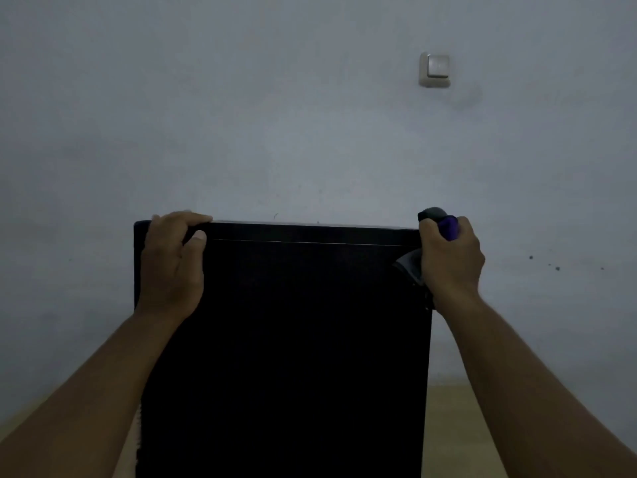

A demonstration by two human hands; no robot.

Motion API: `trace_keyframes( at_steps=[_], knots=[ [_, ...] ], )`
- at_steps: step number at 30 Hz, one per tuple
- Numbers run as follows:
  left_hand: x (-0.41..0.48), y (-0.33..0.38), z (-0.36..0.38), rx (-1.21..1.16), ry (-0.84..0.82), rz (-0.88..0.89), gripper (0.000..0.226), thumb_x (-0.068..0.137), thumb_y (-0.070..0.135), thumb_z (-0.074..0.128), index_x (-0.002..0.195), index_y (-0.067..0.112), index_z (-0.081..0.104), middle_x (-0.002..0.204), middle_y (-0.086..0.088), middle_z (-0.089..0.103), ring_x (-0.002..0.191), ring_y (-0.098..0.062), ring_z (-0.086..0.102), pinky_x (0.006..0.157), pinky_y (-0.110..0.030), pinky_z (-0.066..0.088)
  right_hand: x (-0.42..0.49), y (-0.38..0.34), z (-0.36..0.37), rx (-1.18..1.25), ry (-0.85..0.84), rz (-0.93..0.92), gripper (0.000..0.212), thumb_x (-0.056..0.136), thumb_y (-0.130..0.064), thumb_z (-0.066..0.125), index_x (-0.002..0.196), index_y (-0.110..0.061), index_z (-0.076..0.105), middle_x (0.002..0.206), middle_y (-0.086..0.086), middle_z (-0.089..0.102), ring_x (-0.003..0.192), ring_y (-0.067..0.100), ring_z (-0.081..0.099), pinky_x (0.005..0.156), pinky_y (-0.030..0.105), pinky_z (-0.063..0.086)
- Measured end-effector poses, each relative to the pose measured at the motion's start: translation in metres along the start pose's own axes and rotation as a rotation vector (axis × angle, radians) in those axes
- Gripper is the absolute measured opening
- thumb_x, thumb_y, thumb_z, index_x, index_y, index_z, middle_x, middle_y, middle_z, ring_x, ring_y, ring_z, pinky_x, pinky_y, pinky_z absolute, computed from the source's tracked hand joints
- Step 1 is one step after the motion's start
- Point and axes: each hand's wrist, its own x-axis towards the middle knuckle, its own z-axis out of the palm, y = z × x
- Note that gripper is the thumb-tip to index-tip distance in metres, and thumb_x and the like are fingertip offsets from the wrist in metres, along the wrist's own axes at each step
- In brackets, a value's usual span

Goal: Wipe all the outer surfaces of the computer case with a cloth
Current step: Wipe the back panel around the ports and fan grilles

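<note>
Where it's at: the black computer case (282, 339) stands in front of the person, close to the grey wall (275, 115). Its bottom is cut off, so no idea what it sits on.
Risk 1: it's only steadied at the far top edge. If a hand slips, I reckon it tips or bangs the wall.
Risk 2: the cloth (448, 226) is wadded up, so little of it touches the panel and it'd be easy to miss patches.
Risk 3: dim room plus black panel means streaks probably won't show.
Left grip: the left hand (172, 260) has its fingers curled over the top edge near the left corner, thumb on the near face.
Right grip: the right hand (448, 260) is fisted round the grey-purple cloth at the top right corner, with a grey flap poking out. Can't tell if it also hooks the case.
</note>
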Motion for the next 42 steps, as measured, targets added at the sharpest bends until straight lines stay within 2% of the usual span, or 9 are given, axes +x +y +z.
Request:
trace_keyframes(
  at_steps=[5, 11, 15, 20, 23, 26, 30, 36, 42],
  knots=[
    [-0.011, 0.012, 0.001, 0.022, -0.166, -0.211, 0.05, 0.104, 0.045, 0.043, 0.145, 0.017, 0.042, 0.166, 0.004, 0.018, 0.154, -0.009, 0.001, 0.122, -0.032, 0.008, -0.046, -0.028, -0.018, -0.107, 0.0, -0.133, 0.023, 0.096, -0.036, 0.053, 0.091, -0.015, 0.046, 0.078, 0.003, 0.053, 0.066, 0.015, 0.049, 0.055, 0.03, 0.034],
    [-0.008, 0.072, 0.003, 0.039, -0.401, -0.295, 0.078, 0.088, 0.072, 0.025, 0.152, 0.028, 0.034, 0.168, 0.006, -0.013, 0.153, -0.013, -0.016, 0.126, -0.045, -0.001, -0.115, -0.054, -0.024, -0.15, 0.056, -0.508, 0.023, 0.092, -0.036, 0.053, 0.087, -0.021, 0.037, 0.083, -0.001, 0.045, 0.066, 0.016, 0.04, 0.057, 0.02, 0.026],
    [-0.012, 0.122, 0.004, 0.019, -0.393, -0.419, 0.077, 0.098, 0.067, 0.023, 0.161, 0.024, 0.011, 0.165, -0.004, -0.025, 0.152, -0.023, -0.02, 0.125, -0.05, -0.004, -0.145, -0.066, -0.038, -0.063, -0.156, -0.681, 0.019, 0.093, -0.034, 0.057, 0.09, -0.026, 0.04, 0.083, -0.006, 0.044, 0.066, 0.007, 0.042, 0.059, 0.01, 0.031],
    [-0.04, 0.178, -0.007, -0.043, -0.384, -0.416, 0.092, 0.084, 0.077, 0.019, 0.161, 0.028, 0.007, 0.162, 0.001, -0.033, 0.153, -0.023, -0.018, 0.125, -0.051, -0.003, -0.104, -0.052, -0.054, 0.268, -0.008, -0.31, 0.009, 0.098, -0.021, 0.059, 0.097, -0.019, 0.05, 0.078, -0.008, 0.054, 0.064, -0.007, 0.053, 0.055, 0.005, 0.036],
    [-0.06, 0.211, -0.001, -0.131, -0.366, -0.429, 0.093, 0.079, 0.079, 0.022, 0.159, 0.036, 0.004, 0.161, 0.003, -0.035, 0.151, -0.02, -0.024, 0.124, -0.054, -0.004, -0.063, -0.02, -0.04, 0.343, 0.007, 0.101, 0.013, 0.101, -0.032, 0.051, 0.105, -0.02, 0.051, 0.088, -0.005, 0.057, 0.079, 0.003, 0.059, 0.069, 0.026, 0.046],
    [-0.071, 0.221, 0.009, -0.209, -0.3, -0.455, 0.078, 0.083, 0.081, 0.028, 0.154, 0.049, 0.016, 0.165, 0.002, -0.026, 0.152, -0.02, -0.022, 0.124, -0.058, -0.001, -0.056, 0.013, -0.021, 0.39, -0.169, 0.356, 0.023, 0.095, -0.043, 0.054, 0.098, -0.022, 0.061, 0.098, 0.006, 0.067, 0.093, 0.028, 0.066, 0.086, 0.046, 0.056],
    [-0.077, 0.212, 0.018, -0.174, -0.191, -0.353, 0.063, 0.082, 0.081, 0.026, 0.135, 0.048, 0.036, 0.168, -0.007, 0.006, 0.155, -0.022, -0.003, 0.121, -0.06, 0.016, -0.068, 0.024, -0.018, 0.386, -0.259, 0.368, 0.036, 0.083, -0.056, 0.056, 0.092, -0.024, 0.069, 0.095, 0.005, 0.073, 0.092, 0.027, 0.069, 0.088, 0.051, 0.056],
    [-0.071, 0.184, 0.0, -0.387, -0.131, -0.223, 0.052, 0.093, 0.072, 0.024, 0.117, 0.036, 0.053, 0.121, -0.01, 0.061, 0.116, -0.031, 0.062, 0.088, -0.057, 0.055, -0.092, 0.001, -0.031, 0.327, -0.132, 0.258, 0.024, 0.098, -0.041, 0.053, 0.086, -0.022, 0.064, 0.084, -0.001, 0.065, 0.078, 0.015, 0.062, 0.063, 0.03, 0.047],
    [-0.046, 0.148, -0.036, -0.991, -0.194, -0.585, 0.064, 0.099, 0.067, 0.02, 0.109, 0.019, 0.061, 0.101, -0.011, 0.071, 0.095, -0.029, 0.07, 0.07, -0.042, 0.059, -0.15, -0.023, -0.044, 0.326, -0.072, 0.015, 0.01, 0.099, -0.036, 0.054, 0.095, -0.029, 0.059, 0.08, -0.009, 0.063, 0.067, 0.0, 0.059, 0.052, 0.015, 0.041]
  ],
)
